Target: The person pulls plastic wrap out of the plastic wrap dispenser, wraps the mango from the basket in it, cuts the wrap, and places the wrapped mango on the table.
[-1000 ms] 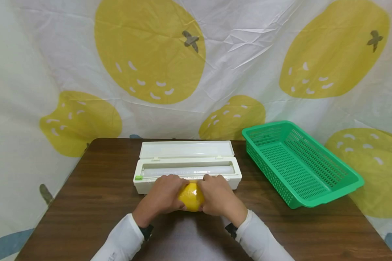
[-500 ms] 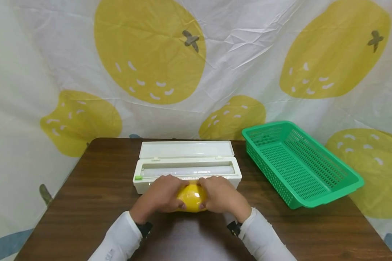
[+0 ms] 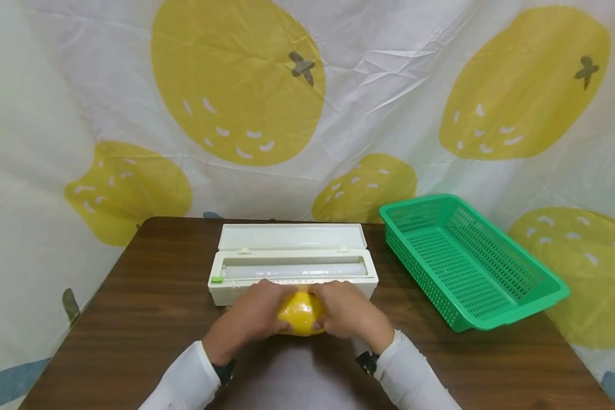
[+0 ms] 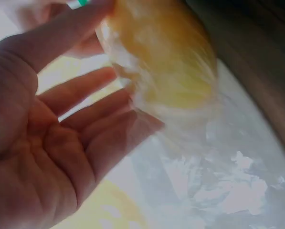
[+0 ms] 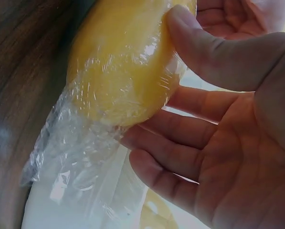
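Note:
In the head view a smooth yellow fruit, its kind not clear, is held between both hands in front of a white cling film dispenser. My left hand grips its left side and my right hand its right side. Clear cling film clings to the fruit and hangs off its end as a crinkled loose flap in the right wrist view. There the right thumb presses on the wrapped surface, with fingers behind. Loose film also trails from the fruit in the blurred left wrist view.
The dispenser's lid stands open at the back, showing the film roll and a green slider. To the right is a green plastic basket. Everything rests on a brown wooden table before a lemon-patterned cloth.
Both hands stay on the fruit. My right hand has shifted slightly right and more of the fruit's yellow surface shows between the hands. The head view has tilted a little.

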A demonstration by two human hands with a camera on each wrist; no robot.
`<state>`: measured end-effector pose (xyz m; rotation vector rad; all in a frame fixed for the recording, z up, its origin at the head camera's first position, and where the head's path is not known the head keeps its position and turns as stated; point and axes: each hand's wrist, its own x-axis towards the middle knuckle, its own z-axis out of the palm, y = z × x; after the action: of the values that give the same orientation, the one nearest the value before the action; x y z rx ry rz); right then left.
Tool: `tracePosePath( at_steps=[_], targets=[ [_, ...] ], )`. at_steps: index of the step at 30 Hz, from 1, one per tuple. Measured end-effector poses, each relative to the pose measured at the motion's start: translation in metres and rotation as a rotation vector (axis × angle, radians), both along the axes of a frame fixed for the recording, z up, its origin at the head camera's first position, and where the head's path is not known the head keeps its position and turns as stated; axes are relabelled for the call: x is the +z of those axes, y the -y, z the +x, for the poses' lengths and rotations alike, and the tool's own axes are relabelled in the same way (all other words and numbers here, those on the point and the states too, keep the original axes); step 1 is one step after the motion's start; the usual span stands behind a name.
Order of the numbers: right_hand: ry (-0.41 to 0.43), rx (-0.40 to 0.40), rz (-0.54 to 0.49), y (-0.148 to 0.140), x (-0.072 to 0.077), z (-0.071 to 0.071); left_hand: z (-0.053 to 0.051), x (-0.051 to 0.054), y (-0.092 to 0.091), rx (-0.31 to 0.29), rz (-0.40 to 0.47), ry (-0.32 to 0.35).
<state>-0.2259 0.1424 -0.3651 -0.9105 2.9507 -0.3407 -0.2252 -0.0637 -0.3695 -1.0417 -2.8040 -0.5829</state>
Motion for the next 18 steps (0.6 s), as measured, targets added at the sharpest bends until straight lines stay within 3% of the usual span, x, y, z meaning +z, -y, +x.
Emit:
tracePosePath(
  at_steps=[4, 6, 9, 13, 15, 18],
  targets=[
    [0.046, 0.003, -0.025, -0.002, 0.002, -0.002, 0.016, 0.008, -0.010, 0.063, -0.076, -0.132],
    [0.087, 0.008, -0.047, -0.005, 0.003, -0.003, 0.021, 0.007, -0.014, 0.091, -0.149, -0.207],
    [0.124, 0.034, -0.085, -0.009, 0.004, -0.006, 0.021, 0.002, -0.017, 0.115, -0.218, -0.277],
    [0.121, 0.063, -0.115, -0.012, 0.006, -0.006, 0.018, -0.003, -0.017, 0.120, -0.243, -0.326],
    [0.111, 0.042, -0.104, -0.011, 0.008, -0.003, 0.017, -0.003, -0.016, 0.109, -0.235, -0.336],
    [0.024, -0.010, -0.062, -0.006, 0.014, 0.006, 0.014, -0.001, -0.013, 0.096, -0.210, -0.331]
  ],
)
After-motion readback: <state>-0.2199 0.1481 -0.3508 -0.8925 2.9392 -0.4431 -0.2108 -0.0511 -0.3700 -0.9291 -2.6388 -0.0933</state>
